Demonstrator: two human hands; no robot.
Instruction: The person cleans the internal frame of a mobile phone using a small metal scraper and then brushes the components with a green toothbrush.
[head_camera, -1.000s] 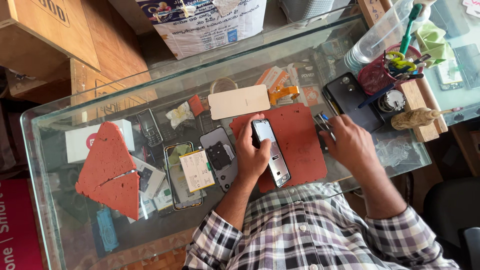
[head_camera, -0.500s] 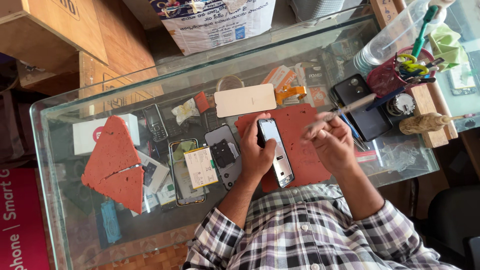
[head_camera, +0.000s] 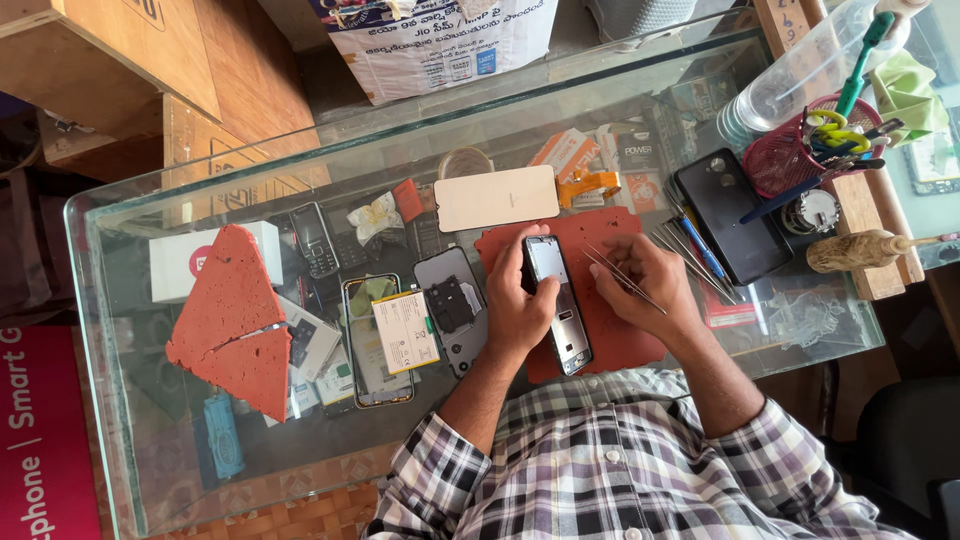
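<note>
Two hands are at work: the left hand (head_camera: 520, 305) and the right hand (head_camera: 645, 280). One opened phone (head_camera: 560, 305) lies under them, and one pair of tweezers (head_camera: 622, 275). Two red mats: one (head_camera: 600, 330) under the phone, one (head_camera: 235, 320) torn. One pale screen panel (head_camera: 497, 197), one black phone (head_camera: 728, 215), one red basket (head_camera: 800, 155).

Phone repair shop: glass counter (head_camera: 140, 300) over stocked handsets, opened phones (head_camera: 380, 340), red work mat (head_camera: 620, 340), tool basket (head_camera: 790, 165).
</note>
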